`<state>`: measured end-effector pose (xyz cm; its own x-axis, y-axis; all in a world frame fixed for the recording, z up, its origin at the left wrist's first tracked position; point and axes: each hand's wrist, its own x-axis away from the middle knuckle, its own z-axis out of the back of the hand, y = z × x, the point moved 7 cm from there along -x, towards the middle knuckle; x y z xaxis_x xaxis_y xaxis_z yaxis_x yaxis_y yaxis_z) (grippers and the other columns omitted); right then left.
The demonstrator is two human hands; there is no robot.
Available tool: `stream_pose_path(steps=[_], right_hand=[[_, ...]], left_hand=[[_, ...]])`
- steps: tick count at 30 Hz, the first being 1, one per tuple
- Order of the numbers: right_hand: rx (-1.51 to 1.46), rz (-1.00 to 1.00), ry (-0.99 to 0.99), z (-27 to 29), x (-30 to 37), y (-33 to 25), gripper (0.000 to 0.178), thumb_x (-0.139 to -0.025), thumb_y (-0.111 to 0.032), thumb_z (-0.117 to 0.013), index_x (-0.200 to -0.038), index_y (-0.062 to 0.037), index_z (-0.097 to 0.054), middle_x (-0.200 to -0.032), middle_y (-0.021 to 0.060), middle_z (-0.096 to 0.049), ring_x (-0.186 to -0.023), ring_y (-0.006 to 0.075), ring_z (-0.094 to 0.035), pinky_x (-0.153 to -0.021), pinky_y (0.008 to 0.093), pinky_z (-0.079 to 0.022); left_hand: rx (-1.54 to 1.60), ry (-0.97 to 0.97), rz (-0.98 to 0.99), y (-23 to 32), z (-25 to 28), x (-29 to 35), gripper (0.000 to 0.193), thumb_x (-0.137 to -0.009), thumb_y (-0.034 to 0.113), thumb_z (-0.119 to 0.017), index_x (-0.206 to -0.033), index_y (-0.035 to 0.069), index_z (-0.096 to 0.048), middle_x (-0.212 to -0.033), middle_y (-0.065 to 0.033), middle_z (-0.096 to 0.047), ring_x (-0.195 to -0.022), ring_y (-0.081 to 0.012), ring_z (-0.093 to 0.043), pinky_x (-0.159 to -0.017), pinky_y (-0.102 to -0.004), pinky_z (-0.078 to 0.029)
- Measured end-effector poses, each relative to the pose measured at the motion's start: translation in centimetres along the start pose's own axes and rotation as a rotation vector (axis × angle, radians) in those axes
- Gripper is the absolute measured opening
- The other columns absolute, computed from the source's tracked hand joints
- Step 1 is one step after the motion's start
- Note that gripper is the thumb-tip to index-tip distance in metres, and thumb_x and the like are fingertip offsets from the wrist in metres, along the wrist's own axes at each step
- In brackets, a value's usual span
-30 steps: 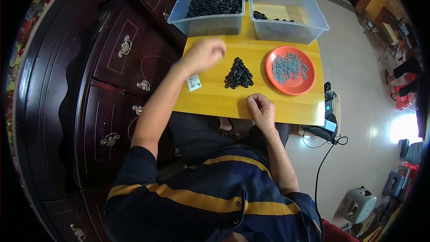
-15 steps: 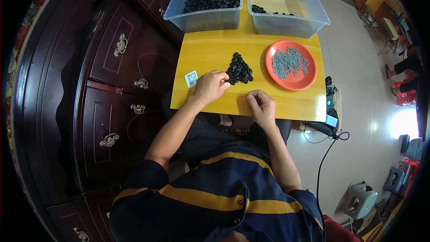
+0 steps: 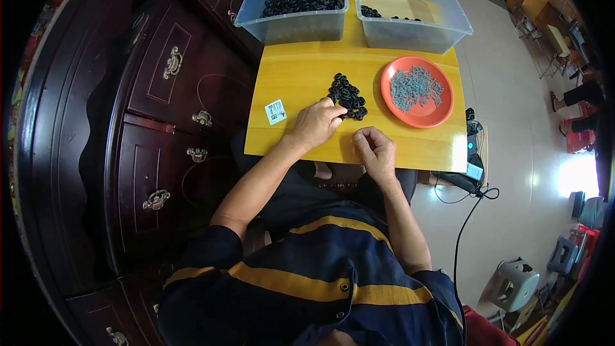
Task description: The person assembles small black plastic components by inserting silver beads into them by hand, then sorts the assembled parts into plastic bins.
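Note:
A loose pile of small black rings (image 3: 348,93) lies on the yellow table (image 3: 301,67). My left hand (image 3: 317,123) reaches in at the pile's lower left edge, thumb and fingers drawn together against the rings. Whether one is pinched there is hidden by the fingertips. Close to the table's near edge, my right hand (image 3: 377,152) rests with thumb and forefinger pressed together; anything between them is too small to make out. Right of the pile is an orange plate (image 3: 426,116) bearing many small grey pieces (image 3: 415,88).
At the far edge stand two clear plastic bins: the left bin (image 3: 301,30) is heaped with black rings, the right bin (image 3: 410,38) has a few. A white printed label (image 3: 275,111) lies left. Dark wooden drawers (image 3: 160,90) flank the table; a cable (image 3: 456,250) hangs right.
My left hand has moved right, from the pile's left side to its lower edge, covering some rings. The right hand has stayed almost still.

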<state>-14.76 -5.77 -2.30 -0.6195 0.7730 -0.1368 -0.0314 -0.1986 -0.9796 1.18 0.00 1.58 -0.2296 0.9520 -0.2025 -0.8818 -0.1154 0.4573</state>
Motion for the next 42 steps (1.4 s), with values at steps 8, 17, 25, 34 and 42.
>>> stream_pose_path(steps=[8, 17, 25, 34, 42], right_hand=[[0.029, 0.006, 0.005, 0.0, -0.1, 0.0, 0.011, -0.092, -0.011, -0.065, -0.09, 0.0002, -0.066, -0.068, 0.0062, -0.064, -0.06, 0.0115, -0.061, -0.058, 0.0266, -0.049], [0.056, 0.021, 0.018, 0.1, -0.1, -0.3, 0.011, -0.092, -0.011, -0.066, -0.09, 0.0, -0.067, -0.067, 0.0066, -0.063, -0.06, 0.0116, -0.06, -0.058, 0.027, -0.049], [0.034, 0.015, 0.017, 0.0, -0.1, -0.2, 0.011, -0.091, -0.01, -0.066, -0.09, 0.0, -0.067, -0.068, 0.0068, -0.063, -0.06, 0.0116, -0.06, -0.058, 0.0271, -0.049], [0.043, 0.017, 0.015, 0.0, -0.1, -0.1, 0.011, -0.091, -0.011, -0.066, -0.089, -0.0004, -0.067, -0.068, 0.0074, -0.064, -0.059, 0.0127, -0.061, -0.058, 0.0273, -0.049], [0.017, 0.001, 0.011, 0.2, 0.0, -0.5, 0.012, -0.091, -0.012, -0.066, -0.088, -0.0005, -0.067, -0.067, 0.0077, -0.064, -0.06, 0.0124, -0.062, -0.058, 0.0275, -0.049]], left_hand=[[-0.018, 0.114, 0.079, -1.4, 1.2, -0.4, 0.019, -0.085, 0.012, -0.064, -0.101, 0.007, -0.072, -0.093, -0.0128, -0.065, -0.086, -0.0335, -0.066, -0.076, -0.0423, -0.054], [0.021, 0.089, 0.044, -0.7, 0.7, -0.7, 0.016, -0.083, 0.014, -0.067, -0.096, 0.007, -0.073, -0.092, -0.0098, -0.065, -0.085, -0.0305, -0.066, -0.075, -0.0414, -0.054], [-0.023, 0.094, 0.033, -0.3, -0.4, -1.4, 0.012, -0.082, 0.017, -0.07, -0.091, 0.01, -0.073, -0.088, -0.0076, -0.065, -0.084, -0.0296, -0.066, -0.074, -0.0422, -0.054], [-0.033, 0.11, 0.076, -1.0, 0.6, -1.0, 0.016, -0.082, 0.014, -0.068, -0.096, 0.007, -0.072, -0.093, -0.0107, -0.067, -0.086, -0.0319, -0.067, -0.076, -0.0417, -0.054], [-0.073, 0.06, 0.082, -1.4, 0.3, -1.8, 0.015, -0.083, 0.013, -0.067, -0.095, 0.007, -0.073, -0.093, -0.0108, -0.067, -0.087, -0.032, -0.067, -0.077, -0.0425, -0.054]])
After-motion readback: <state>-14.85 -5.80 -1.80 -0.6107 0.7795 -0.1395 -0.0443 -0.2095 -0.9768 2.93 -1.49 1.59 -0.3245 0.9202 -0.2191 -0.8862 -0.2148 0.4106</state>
